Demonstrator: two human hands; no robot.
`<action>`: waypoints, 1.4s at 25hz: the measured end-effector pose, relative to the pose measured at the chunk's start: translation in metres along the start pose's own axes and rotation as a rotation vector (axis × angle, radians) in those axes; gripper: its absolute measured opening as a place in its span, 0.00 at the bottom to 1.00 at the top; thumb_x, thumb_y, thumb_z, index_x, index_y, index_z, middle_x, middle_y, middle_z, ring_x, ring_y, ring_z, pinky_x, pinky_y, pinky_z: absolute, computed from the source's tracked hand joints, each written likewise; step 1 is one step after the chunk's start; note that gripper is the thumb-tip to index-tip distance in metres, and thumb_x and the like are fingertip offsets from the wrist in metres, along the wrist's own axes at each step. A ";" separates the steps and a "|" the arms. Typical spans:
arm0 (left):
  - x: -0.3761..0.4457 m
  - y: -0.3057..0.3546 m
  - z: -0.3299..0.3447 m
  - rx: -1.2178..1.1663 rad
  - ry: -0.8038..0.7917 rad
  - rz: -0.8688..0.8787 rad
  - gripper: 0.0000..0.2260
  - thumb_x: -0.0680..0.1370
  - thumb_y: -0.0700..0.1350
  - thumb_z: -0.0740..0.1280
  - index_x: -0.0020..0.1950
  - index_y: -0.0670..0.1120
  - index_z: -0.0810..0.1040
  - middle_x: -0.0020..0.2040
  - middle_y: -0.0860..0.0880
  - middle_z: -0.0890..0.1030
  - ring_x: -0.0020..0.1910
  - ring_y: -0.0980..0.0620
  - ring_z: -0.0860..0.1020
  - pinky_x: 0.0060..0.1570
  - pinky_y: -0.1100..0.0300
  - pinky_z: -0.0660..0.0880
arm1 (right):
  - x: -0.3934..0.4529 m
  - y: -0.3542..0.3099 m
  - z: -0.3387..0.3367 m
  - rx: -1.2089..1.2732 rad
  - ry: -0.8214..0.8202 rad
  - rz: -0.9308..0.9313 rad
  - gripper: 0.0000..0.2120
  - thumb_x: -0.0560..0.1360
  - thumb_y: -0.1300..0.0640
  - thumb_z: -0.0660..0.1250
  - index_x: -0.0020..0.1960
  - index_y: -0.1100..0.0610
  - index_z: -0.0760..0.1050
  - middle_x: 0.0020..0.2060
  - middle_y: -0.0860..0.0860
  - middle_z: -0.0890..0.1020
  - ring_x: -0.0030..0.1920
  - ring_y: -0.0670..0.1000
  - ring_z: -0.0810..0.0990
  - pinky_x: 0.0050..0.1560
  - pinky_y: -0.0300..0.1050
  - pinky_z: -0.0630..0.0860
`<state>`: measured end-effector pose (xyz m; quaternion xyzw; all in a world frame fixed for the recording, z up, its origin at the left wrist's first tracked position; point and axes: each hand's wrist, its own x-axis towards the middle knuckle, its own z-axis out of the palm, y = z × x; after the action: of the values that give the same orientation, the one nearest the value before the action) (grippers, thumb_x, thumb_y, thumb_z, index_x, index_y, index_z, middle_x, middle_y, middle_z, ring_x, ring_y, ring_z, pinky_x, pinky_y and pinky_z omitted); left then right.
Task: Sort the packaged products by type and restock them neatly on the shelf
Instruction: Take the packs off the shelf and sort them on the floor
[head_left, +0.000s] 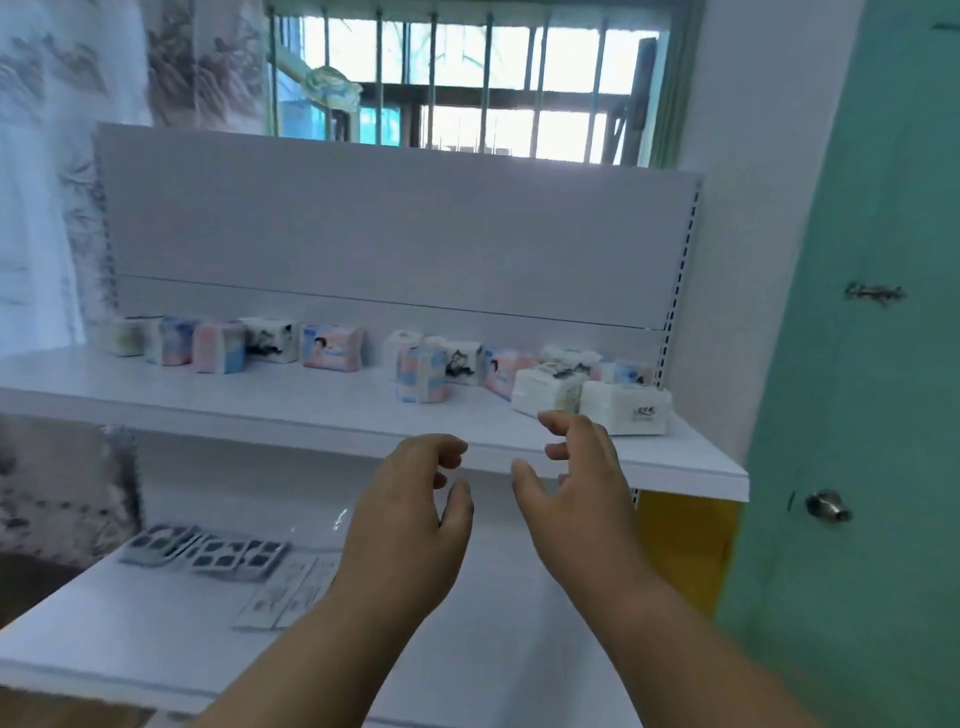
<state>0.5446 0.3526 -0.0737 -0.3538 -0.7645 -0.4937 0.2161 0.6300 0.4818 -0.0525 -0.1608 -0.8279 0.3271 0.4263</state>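
Head view: both hands, left (410, 514) and right (576, 467), empty with fingers loosely spread, near shelf (311, 415) edge. Packs (421, 374) mixed along it. Group matching prints first, then square rows to the back.

You're in a small shop: slotted white retail shelf (363, 426) ahead of your hands, tissue packs (332, 348) lined along it.

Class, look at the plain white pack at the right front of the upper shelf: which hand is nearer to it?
Right. The right hand hovers just left of the white pack; the left hand is farther left and lower.
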 end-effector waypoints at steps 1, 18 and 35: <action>0.016 -0.002 0.011 -0.012 -0.009 0.022 0.12 0.78 0.48 0.65 0.60 0.59 0.72 0.52 0.64 0.74 0.51 0.67 0.72 0.48 0.67 0.71 | 0.016 0.008 0.003 -0.007 0.019 0.007 0.20 0.77 0.52 0.68 0.65 0.41 0.66 0.57 0.41 0.69 0.54 0.42 0.72 0.48 0.31 0.69; 0.231 -0.016 0.225 0.440 -0.333 0.073 0.25 0.70 0.66 0.64 0.66 0.63 0.72 0.68 0.52 0.71 0.64 0.45 0.72 0.63 0.48 0.71 | 0.224 0.181 -0.045 -0.606 -0.225 0.199 0.36 0.68 0.30 0.65 0.71 0.44 0.64 0.71 0.53 0.65 0.70 0.59 0.65 0.66 0.59 0.68; 0.173 -0.037 0.121 0.220 0.163 -0.298 0.21 0.69 0.67 0.64 0.59 0.62 0.72 0.49 0.54 0.80 0.44 0.55 0.80 0.44 0.51 0.80 | 0.199 0.050 0.001 0.515 -0.025 -0.224 0.19 0.71 0.40 0.66 0.59 0.44 0.70 0.53 0.42 0.73 0.52 0.43 0.75 0.42 0.29 0.73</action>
<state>0.4058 0.5096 -0.0290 -0.1698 -0.8376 -0.4609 0.2392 0.5121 0.6267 0.0332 0.0495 -0.7354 0.4795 0.4764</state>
